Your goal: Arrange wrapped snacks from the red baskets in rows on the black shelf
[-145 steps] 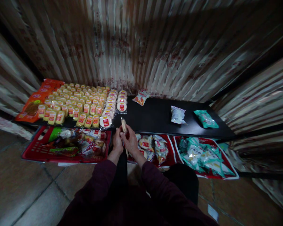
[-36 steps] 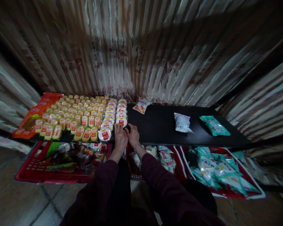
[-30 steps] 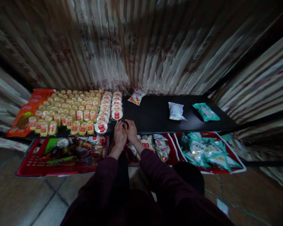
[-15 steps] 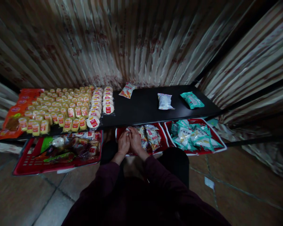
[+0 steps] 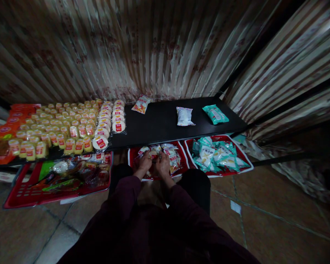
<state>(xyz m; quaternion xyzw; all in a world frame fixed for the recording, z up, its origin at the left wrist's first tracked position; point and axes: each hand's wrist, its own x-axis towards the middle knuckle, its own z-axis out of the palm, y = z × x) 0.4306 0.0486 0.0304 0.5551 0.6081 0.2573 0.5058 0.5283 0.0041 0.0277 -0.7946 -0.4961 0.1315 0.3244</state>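
Both hands are over the middle red basket (image 5: 184, 161), which holds white-and-red snack packets (image 5: 171, 156). My left hand (image 5: 145, 162) is at the basket's left part with its fingers curled round one side of a small wrapped packet (image 5: 154, 153). On the other side of that packet is my right hand (image 5: 162, 164), its fingers also closed on it. Dim light blurs the fingertips. Above, the black shelf (image 5: 154, 129) carries a red-and-white packet (image 5: 141, 104), a white packet (image 5: 184, 116) and a green packet (image 5: 215, 114).
Rows of yellow wrapped cakes (image 5: 57, 128), round white cakes (image 5: 118, 117) and an orange bag (image 5: 2, 135) fill the shelf's left. Below are a left red basket (image 5: 22, 187) of mixed snacks and a right basket (image 5: 249, 167) of green-and-white packets. Striped curtains (image 5: 159, 55) hang behind.
My hands have moved apart from each other, and a small packet now shows between them. The whole view has shifted slightly, so the shelf and baskets appear further left.
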